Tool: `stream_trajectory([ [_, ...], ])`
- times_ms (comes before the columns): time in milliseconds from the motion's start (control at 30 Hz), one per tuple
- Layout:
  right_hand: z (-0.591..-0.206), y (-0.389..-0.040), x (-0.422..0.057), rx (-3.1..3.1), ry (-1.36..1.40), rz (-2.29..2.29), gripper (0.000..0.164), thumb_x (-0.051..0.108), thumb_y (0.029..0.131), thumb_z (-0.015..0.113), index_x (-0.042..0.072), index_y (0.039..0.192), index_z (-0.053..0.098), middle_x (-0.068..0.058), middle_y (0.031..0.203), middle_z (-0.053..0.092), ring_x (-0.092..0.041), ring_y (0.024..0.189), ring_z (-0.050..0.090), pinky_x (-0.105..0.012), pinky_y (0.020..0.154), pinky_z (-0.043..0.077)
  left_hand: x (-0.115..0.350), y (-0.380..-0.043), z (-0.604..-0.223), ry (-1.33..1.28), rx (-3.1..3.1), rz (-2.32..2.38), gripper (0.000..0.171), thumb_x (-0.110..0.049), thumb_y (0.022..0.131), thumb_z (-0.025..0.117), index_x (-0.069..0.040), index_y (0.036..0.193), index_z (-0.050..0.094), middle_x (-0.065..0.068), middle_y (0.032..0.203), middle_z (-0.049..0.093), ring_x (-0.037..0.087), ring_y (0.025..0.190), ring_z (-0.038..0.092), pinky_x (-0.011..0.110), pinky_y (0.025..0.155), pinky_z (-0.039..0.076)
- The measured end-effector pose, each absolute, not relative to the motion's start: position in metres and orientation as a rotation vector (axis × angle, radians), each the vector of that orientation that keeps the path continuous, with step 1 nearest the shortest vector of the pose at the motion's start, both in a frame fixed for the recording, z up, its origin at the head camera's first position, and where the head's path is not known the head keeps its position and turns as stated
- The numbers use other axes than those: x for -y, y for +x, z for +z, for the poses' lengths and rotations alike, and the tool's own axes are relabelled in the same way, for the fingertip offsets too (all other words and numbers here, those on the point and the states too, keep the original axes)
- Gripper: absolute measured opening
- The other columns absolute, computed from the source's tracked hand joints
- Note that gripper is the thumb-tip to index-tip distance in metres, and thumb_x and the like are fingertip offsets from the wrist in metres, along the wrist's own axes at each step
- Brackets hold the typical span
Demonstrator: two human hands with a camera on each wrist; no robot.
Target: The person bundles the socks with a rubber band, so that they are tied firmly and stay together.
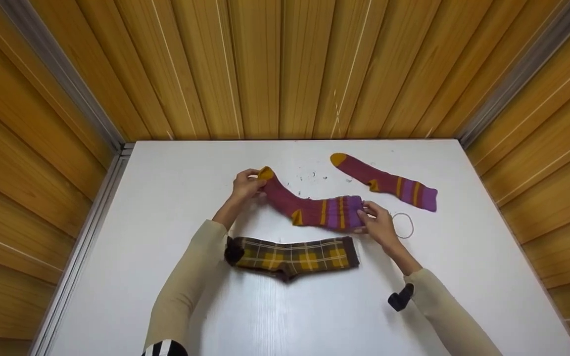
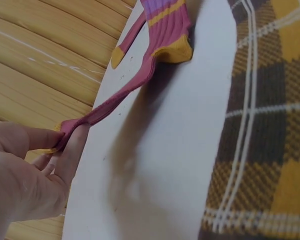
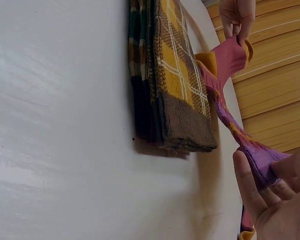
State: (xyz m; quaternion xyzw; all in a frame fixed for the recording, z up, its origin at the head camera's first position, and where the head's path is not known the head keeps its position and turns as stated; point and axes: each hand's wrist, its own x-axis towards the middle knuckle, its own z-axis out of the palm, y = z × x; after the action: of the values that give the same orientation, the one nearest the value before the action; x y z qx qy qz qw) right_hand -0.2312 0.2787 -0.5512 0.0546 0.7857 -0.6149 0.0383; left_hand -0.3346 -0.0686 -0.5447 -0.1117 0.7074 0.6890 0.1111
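A maroon sock (image 1: 292,200) with mustard toe and heel and a purple striped cuff stretches between both hands. At its toe end, my left hand (image 1: 247,186) pinches the fabric between thumb and fingers. My right hand (image 1: 380,225) pinches the purple cuff (image 3: 264,162). In the left wrist view the sock's foot is held up off the table, its shadow below. Nearer to me lie brown and yellow plaid socks (image 1: 292,257), stacked in layers in the right wrist view.
A matching maroon sock (image 1: 384,182) lies flat at the back right of the white table (image 1: 463,296). Beside my right hand is a thin round band (image 1: 412,227). Small dark bits (image 1: 313,174) dot the table behind the held sock. Wood-look panels (image 1: 285,69) enclose it.
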Motion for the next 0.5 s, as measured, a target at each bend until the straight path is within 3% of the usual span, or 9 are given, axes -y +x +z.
stream_trajectory([
  [233, -0.547, -0.229, -0.281, -2.422, 0.203, -1.927, 0.03, -0.001, 0.102, 0.054, -0.011, 0.131, 0.054, -0.024, 0.115, 0.068, -0.007, 0.073, 0.07, -0.029, 0.063, 0.062, 0.078, -0.318, -0.534, -0.225, -2.084, 2.067, 0.043, 0.006, 0.094, 0.064, 0.002, 0.137, 0.058, 0.013, 0.095, 0.07, 0.015, 0.069, 0.072, 0.036, 0.073, 0.063],
  [500, -0.541, -0.223, -0.285, -2.401, 0.192, -1.942, 0.04, -0.002, 0.102, 0.055, -0.007, 0.141, 0.05, -0.014, 0.107, 0.071, -0.004, 0.072, 0.07, -0.027, 0.063, 0.062, 0.091, -0.289, -0.524, -0.09, -2.029, 2.085, 0.051, 0.01, 0.094, 0.063, -0.004, 0.142, 0.055, 0.013, 0.097, 0.068, 0.017, 0.072, 0.074, 0.039, 0.074, 0.063],
])
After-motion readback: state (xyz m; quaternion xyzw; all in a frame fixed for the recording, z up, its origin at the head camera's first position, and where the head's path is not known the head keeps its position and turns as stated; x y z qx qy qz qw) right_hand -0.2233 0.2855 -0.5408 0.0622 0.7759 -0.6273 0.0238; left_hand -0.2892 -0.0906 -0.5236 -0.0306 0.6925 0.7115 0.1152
